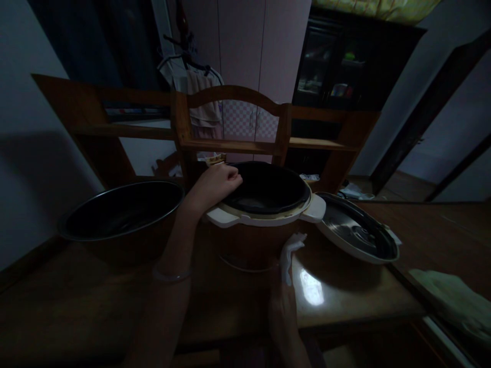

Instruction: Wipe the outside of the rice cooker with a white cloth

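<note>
An electric cooker [249,245] with a dark inside and a white, two-handled rim stands on the wooden table. My left hand [218,185] is closed at the left side of its rim, fingers curled, the grip partly hidden. In front of the cooker, low and to the right, my right hand [283,306] is closed on a crumpled white tissue [290,255], which touches or nearly touches the outer wall. The black inner pot [126,209] sits to the left of my left forearm. To the right lies the cooker's round lid [355,230], its metal underside facing up.
Along the back of the table [345,296] rises a wooden shelf frame [233,145]. Behind it are pale cupboard doors [241,56] and a dark cabinet [337,66]. Pale cloth [452,301] lies low at the right. The room is dim.
</note>
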Available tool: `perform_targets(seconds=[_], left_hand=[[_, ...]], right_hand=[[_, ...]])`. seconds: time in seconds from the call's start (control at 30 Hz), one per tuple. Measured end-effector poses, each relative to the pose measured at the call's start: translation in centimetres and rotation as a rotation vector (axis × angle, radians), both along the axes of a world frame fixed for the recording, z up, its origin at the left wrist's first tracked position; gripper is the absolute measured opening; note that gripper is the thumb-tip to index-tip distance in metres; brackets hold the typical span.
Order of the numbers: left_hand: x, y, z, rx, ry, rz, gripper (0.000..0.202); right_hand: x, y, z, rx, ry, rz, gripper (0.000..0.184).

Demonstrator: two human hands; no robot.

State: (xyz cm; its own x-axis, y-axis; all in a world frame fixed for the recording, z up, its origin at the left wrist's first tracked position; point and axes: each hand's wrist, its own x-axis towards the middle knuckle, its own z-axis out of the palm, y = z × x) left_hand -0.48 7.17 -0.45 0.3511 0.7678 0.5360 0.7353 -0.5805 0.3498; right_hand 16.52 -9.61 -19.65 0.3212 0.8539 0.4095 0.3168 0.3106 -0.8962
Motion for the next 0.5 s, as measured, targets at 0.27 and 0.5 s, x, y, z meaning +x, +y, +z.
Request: perform_targets(seconds=[0.27,0.5], left_hand=[[-0.1,0.2,-0.1,0.01,-0.002,-0.012,0.036],[-0.1,0.1,0.0,0.008,0.001,-0.007,0.035]], right_hand=[[2.0,0.6,1.2,-0.075,0.102,-0.015,0.068],[3.2,1.3,0.6,-0.174,0.169,-0.135,0.067]])
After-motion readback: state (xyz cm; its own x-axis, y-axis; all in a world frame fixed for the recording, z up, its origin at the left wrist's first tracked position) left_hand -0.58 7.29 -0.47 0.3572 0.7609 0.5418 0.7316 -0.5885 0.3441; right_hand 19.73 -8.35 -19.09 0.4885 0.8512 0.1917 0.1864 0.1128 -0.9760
